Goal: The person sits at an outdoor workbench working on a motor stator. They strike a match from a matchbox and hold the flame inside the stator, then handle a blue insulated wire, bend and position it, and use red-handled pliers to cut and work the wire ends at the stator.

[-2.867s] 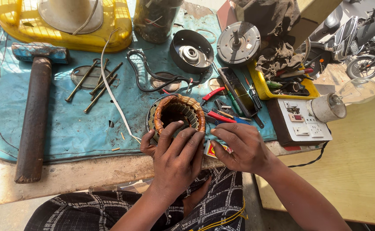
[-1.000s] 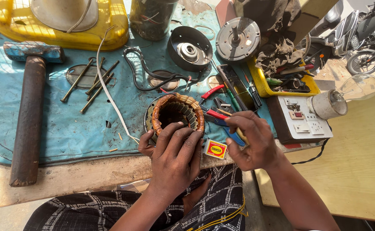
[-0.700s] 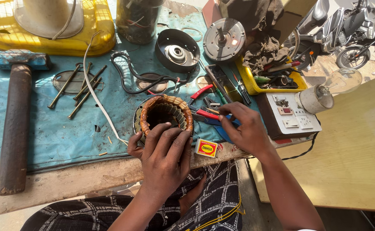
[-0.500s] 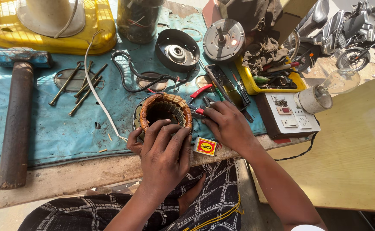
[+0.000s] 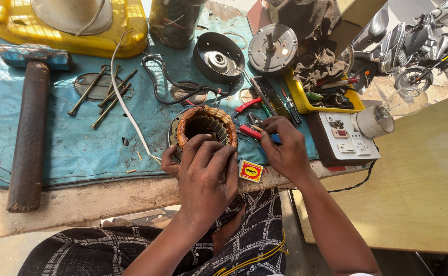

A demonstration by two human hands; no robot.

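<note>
A round motor stator with copper windings (image 5: 206, 125) stands on the blue mat (image 5: 81, 148) near the bench's front edge. My left hand (image 5: 203, 171) grips its near side, fingers over the rim. My right hand (image 5: 284, 148) is just right of the stator, fingers pinched on a small thin tool with a blue handle (image 5: 275, 137). Red-handled pliers (image 5: 249, 132) lie under that hand. A small yellow and red matchbox (image 5: 250, 170) lies between my two hands.
A heavy hammer (image 5: 28, 122) lies at left, long bolts (image 5: 106, 94) and a white wire (image 5: 127, 112) beside it. Behind are a black motor cover (image 5: 219, 56), a rotor disc (image 5: 272, 48), a yellow tray (image 5: 316, 99), a switchboard with bulb (image 5: 346, 140) and a wooden board (image 5: 418, 174).
My right hand left the matchbox, reached over the tools right of the stator and now pinches a small blue-handled tool. The left hand stayed on the stator.
</note>
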